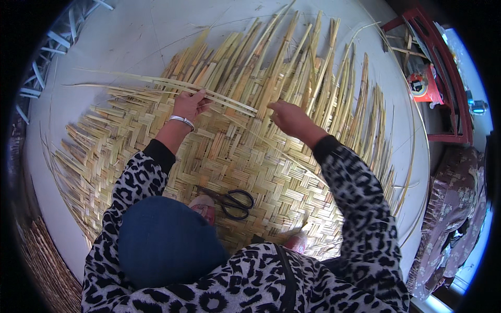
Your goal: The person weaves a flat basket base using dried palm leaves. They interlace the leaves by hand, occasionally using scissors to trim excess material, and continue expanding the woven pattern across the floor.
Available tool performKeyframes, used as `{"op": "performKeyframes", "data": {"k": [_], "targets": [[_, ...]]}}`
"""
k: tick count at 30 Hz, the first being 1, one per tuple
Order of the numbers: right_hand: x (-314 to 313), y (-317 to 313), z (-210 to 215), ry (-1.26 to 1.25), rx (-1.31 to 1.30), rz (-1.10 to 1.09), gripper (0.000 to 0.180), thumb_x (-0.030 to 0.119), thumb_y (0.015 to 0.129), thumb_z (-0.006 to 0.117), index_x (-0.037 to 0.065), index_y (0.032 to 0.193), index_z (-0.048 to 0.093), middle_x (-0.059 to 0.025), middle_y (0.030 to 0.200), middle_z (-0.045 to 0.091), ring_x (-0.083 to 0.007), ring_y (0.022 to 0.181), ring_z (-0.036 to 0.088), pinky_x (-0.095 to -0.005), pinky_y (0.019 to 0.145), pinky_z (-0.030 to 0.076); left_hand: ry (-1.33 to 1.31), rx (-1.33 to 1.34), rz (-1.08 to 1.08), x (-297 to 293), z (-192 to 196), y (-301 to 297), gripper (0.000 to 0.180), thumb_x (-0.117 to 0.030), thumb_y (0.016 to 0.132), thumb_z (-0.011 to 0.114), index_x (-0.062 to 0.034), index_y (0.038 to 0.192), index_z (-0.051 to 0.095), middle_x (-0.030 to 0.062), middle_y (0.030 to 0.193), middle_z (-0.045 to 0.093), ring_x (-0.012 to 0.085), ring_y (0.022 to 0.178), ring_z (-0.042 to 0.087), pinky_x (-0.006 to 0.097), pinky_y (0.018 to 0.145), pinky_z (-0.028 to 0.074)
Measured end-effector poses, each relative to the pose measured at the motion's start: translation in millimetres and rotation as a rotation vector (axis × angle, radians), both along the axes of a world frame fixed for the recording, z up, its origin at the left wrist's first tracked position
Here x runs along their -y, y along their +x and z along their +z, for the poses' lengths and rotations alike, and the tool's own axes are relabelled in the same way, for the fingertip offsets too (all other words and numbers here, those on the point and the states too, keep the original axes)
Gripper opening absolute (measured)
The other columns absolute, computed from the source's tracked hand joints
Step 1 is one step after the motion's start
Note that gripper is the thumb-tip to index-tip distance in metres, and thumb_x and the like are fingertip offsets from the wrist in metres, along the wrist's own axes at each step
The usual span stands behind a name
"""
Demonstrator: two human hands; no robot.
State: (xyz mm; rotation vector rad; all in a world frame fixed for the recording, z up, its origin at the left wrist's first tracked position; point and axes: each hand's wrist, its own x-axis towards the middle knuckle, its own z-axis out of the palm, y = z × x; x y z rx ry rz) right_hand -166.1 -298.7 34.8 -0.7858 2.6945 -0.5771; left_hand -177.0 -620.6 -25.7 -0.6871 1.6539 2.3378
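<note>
A large mat (224, 156) woven from flat, pale yellow-green reed strips spreads beneath me, with long loose strip ends fanning out at its far edge and sides. Over its far left part, my left hand (187, 108) is closed around thin split reed strips (229, 102) that stretch from the far left toward the middle. My right hand (291, 119) is closed in a pinch just right of those strips' ends; what its fingertips hold, if anything, is hidden. Black-handled scissors (237, 204) lie on the mat near my shoes.
My shoes (296, 242) stand on the mat. At the far right is a dark red wooden frame (436, 57) with a red package (425, 86) in it. Brown patterned cloth (451, 198) hangs below it. Pale metal bars (39, 75) line the far left.
</note>
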Motion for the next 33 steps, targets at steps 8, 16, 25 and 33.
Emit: {"op": "performKeyframes", "data": {"k": [8, 16, 25, 33], "targets": [[80.6, -40.0, -48.7, 0.078, 0.182, -0.008, 0.021, 0.017, 0.080, 0.062, 0.005, 0.097, 0.069, -0.0201, 0.089, 0.067, -0.0382, 0.089, 0.064, -0.0448, 0.080, 0.050, 0.074, -0.015, -0.174, 29.6, 8.1, 2.2, 0.018, -0.015, 0.092, 0.063, 0.0018, 0.098, 0.063, 0.0107, 0.092, 0.070, 0.0213, 0.085, 0.070, 0.027, 0.068, 0.058], [77.1, -21.9, -42.3, -0.081, 0.104, -0.236, 0.018, 0.020, 0.080, 0.061, 0.005, 0.089, 0.067, -0.0196, 0.079, 0.065, -0.0396, 0.077, 0.063, -0.0464, 0.073, 0.051, 0.020, -0.030, -0.492, 8.9, 11.4, -43.1, 0.034, -0.018, 0.092, 0.063, 0.0024, 0.120, 0.057, 0.0116, 0.107, 0.066, 0.0175, 0.082, 0.068, 0.026, 0.072, 0.056], [83.6, 13.0, -55.0, -0.413, 0.043, -0.852, 0.020, 0.023, 0.078, 0.065, 0.004, 0.083, 0.061, -0.0144, 0.070, 0.064, -0.0323, 0.066, 0.064, -0.0391, 0.064, 0.052, -1.231, -0.290, -1.107, -61.4, 4.1, -88.5, 0.032, -0.015, 0.086, 0.061, 0.0041, 0.111, 0.061, 0.0210, 0.100, 0.065, 0.0329, 0.087, 0.066, 0.040, 0.076, 0.053], [79.9, 16.5, -59.6, -0.657, 0.250, -1.049, 0.023, 0.021, 0.083, 0.068, 0.000, 0.078, 0.058, -0.0064, 0.061, 0.060, -0.0126, 0.054, 0.060, -0.0303, 0.054, 0.050, -0.958, -0.273, -0.994, -58.5, -21.1, -114.3, 0.032, -0.025, 0.077, 0.075, 0.0002, 0.095, 0.066, 0.0141, 0.087, 0.066, 0.0232, 0.074, 0.064, 0.037, 0.064, 0.051]]}}
